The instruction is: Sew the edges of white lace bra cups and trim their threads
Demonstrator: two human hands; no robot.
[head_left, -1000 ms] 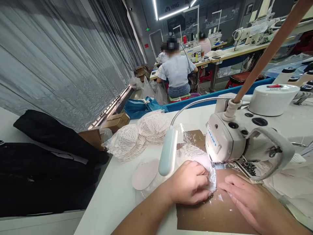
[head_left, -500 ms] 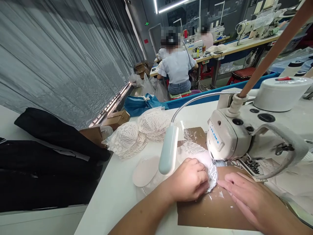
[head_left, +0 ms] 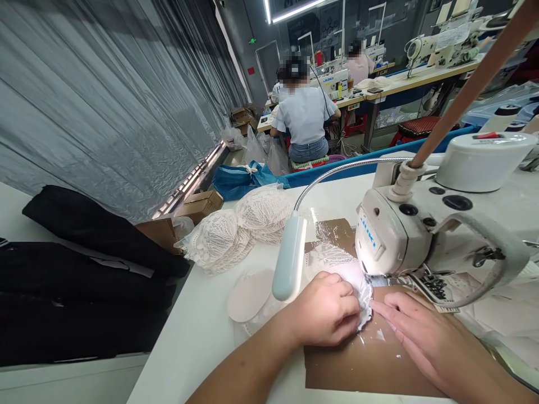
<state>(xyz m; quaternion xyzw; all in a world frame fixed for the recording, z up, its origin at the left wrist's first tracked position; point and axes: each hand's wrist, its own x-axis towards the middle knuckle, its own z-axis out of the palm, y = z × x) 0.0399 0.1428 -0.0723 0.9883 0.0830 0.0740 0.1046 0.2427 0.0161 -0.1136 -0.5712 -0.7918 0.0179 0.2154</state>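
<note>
Left hand (head_left: 326, 310) clamped on a white lace cup (head_left: 365, 306), right hand (head_left: 415, 331) flat with fingers together beside it — crowded under the white JUKI-branded sewing machine (head_left: 404, 235).

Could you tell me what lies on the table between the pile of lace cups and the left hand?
In the head view, a smooth oval pad and the pale lamp head lie between the lace cups and the left hand.

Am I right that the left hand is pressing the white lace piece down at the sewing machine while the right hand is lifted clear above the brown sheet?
Not quite. In the head view the left hand does press the white lace piece at the sewing machine, but the right hand lies flat on the brown sheet, fingertips by the lace.
</note>
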